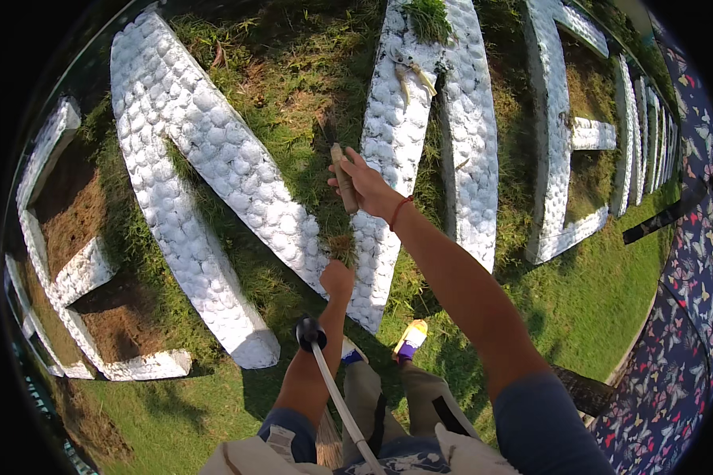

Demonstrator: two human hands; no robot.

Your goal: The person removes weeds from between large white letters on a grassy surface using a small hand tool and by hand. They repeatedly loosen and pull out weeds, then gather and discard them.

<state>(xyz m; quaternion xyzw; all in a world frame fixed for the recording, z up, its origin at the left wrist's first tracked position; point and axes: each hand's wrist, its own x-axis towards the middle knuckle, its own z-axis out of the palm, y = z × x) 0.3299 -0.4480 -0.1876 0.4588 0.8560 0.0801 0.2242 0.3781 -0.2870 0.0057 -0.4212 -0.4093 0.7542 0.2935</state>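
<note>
My right hand point(359, 183) grips the wooden handle of a hand tool point(344, 181) whose dark, narrow blade points away from me over the grass; the blade's shape is unclear in shadow. Nearer to me, my left hand point(337, 279) is closed on a tuft of grass point(341, 246), above the point where two white stone-textured bars of a large letter point(297, 228) meet. On the bar to the right lies a pair of pruning shears point(413, 74) with pale handles. A clump of green grass point(426, 21) lies beyond the shears.
More raised white letters point(546, 148) stand to the right, others point(89, 270) to the left, with soil and grass between them. Patterned butterfly fabric point(659, 356) curves along the right edge. A broom's bristles point(328, 442) show by my legs. A pale tube point(344, 404) runs up before my body.
</note>
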